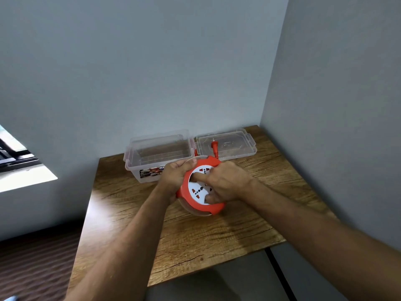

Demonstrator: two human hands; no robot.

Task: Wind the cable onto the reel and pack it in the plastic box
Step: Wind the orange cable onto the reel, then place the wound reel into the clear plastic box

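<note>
A small wooden table (195, 235) stands pushed into the corner of a room with pale grey walls; a bright window ledge shows at the far left. At the far edge of the table, against the wall, sits a clear plastic box (159, 157), open and with nothing seen inside; its lid (226, 144) lies flat just to the right of it, touching or nearly touching.

Near the middle of the table a person holds a round orange reel (200, 187) with a white socket face, tilted up toward the camera; the left hand (174, 178) wraps round its left rim, fingers curled shut on the edge, likely to keep the housing steady. The right hand (226, 185) lies across the white face, fingers bent and pressed into it, thumb hidden; this looks like the grip for turning the centre so the cable is drawn in.

A short length of orange cable runs from the top of the reel away to the right; its plug (214, 145) rests on the lid. Most of the cable seems wound already, though the inside of the reel is not visible; the box waits open and close behind, probably so the reel can go straight in.
</note>
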